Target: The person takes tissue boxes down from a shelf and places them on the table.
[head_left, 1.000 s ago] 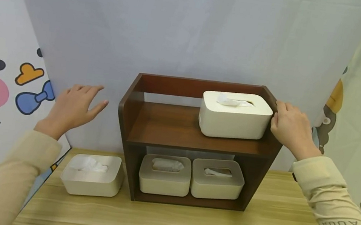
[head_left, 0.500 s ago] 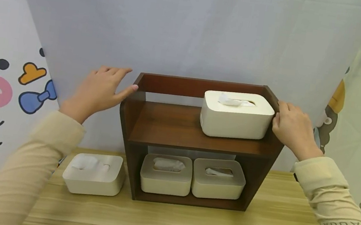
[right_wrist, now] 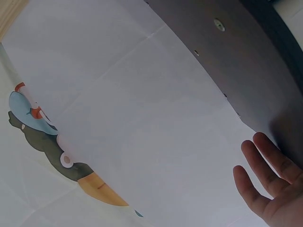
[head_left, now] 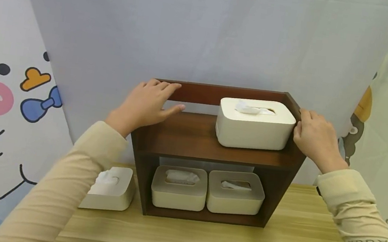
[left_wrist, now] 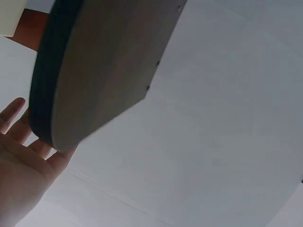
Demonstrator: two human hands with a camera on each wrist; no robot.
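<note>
The left forearm (head_left: 73,174) slants up to the upper left edge of the shelf (head_left: 183,146), where the left hand (head_left: 145,102) has its fingers extended and the thumb well apart; if it touches, I cannot tell. The right forearm (head_left: 365,221) slants inward, and the right hand (head_left: 315,137) grips the upper right edge.
</note>
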